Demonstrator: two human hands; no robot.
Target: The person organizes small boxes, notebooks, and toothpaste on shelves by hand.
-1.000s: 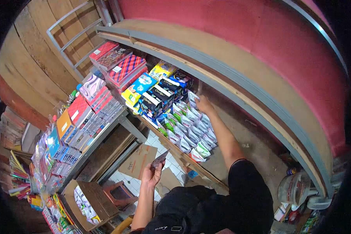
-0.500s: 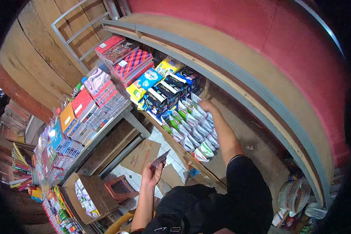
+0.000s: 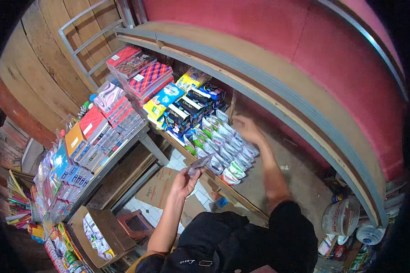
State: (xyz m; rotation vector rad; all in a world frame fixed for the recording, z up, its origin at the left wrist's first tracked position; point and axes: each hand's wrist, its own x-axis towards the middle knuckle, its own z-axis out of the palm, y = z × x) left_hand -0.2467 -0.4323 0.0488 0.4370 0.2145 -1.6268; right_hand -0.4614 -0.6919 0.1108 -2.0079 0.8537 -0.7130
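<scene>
My left hand (image 3: 185,182) is closed on a small flat sachet (image 3: 200,163), held in front of the shelf edge. My right hand (image 3: 250,129), slightly blurred, hovers just right of the back of the sachet rows, fingers apart and nothing seen in them. Below and left of it, upright sachets (image 3: 225,144) in silver, green and white stand packed in several rows on the wooden shelf (image 3: 271,175). A single pale sachet (image 3: 222,115) stands at the rear of these rows. Black packs with white bands (image 3: 190,107) sit beside them.
Yellow and blue packs (image 3: 168,94) and plaid-covered books (image 3: 150,76) fill the shelf's far end. Stacked notebooks (image 3: 94,123) cover a left table. An open cardboard box (image 3: 116,232) holds more sachets. A grey-edged ledge (image 3: 259,84) runs above the shelf; a clear tub (image 3: 339,218) stands at right.
My right hand has drawn back from the rear sachets toward the right. My left hand has risen toward the shelf edge with its sachet. The view has shifted slightly.
</scene>
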